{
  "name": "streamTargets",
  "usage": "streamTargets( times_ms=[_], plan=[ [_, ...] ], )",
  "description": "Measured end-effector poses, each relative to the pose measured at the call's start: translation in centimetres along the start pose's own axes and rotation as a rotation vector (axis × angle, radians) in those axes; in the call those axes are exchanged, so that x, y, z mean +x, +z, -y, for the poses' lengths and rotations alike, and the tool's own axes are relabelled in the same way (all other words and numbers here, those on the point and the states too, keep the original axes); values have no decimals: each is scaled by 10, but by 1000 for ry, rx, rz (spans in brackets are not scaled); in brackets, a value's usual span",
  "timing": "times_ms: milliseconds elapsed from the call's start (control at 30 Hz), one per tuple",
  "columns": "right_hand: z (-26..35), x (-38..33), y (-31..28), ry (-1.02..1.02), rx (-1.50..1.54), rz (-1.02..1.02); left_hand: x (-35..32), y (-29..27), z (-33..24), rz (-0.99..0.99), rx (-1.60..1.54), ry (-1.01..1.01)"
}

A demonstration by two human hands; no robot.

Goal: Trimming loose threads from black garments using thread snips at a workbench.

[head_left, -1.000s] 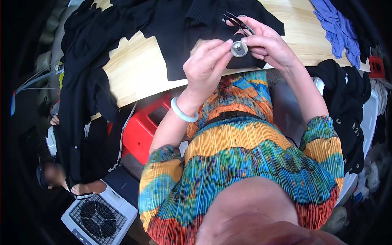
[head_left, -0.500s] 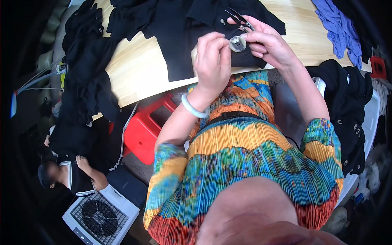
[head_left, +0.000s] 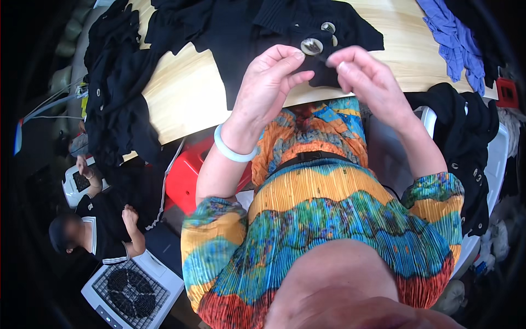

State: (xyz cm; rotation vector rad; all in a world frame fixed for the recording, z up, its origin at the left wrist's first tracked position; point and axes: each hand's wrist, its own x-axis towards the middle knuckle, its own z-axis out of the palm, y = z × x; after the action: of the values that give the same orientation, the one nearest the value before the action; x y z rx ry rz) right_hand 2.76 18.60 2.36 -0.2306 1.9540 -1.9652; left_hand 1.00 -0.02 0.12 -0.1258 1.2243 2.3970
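A black knitted garment [head_left: 235,66] is spread over the table's near edge. Close to the fingertips of my left hand [head_left: 266,85] is a large pale-rimmed button [head_left: 312,46] with a dark middle. Thumb and finger of that hand meet in a pinch at the button's edge, and I cannot tell what is between them. My right hand [head_left: 368,79] is a short way to the right, fingers curled together and their tips blurred; what they hold is hidden. Another round button [head_left: 327,27] lies on the garment just beyond, and a pale bracelet circles my left wrist.
Wooden tabletop [head_left: 181,96] shows around the garment. Purple cloth [head_left: 455,44] lies far right; a white bin [head_left: 496,159] with black buttoned clothes [head_left: 466,170] stands at my right. A red stool [head_left: 189,175] is left. Beyond it are a seated person [head_left: 109,225] and a fan unit [head_left: 131,290].
My hands have drawn apart, the left one moving left and the right one slightly down. The black scissors seen in my right hand earlier no longer show. The seated person has raised an arm.
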Motion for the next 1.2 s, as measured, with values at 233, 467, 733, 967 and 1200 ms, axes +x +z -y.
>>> streamTargets(
  times_ms=[233, 467, 733, 967, 1200],
  plan=[
    [-9, 0, -3, 142, 35, 16, 2, 6, 5, 32, 62, 102],
    [-15, 6, -5, 160, 54, 27, 1, 7, 9, 33, 111, 153],
    [-15, 6, -6, 225, 143, 31, 3, 6, 12, -47, 82, 169],
    [-24, 10, -4, 192, 267, 6, 2, 8, 14, -33, 118, 182],
    [-24, 4, -1, 128, 190, 47, 3, 0, 13, -44, 2, 182]
  ],
)
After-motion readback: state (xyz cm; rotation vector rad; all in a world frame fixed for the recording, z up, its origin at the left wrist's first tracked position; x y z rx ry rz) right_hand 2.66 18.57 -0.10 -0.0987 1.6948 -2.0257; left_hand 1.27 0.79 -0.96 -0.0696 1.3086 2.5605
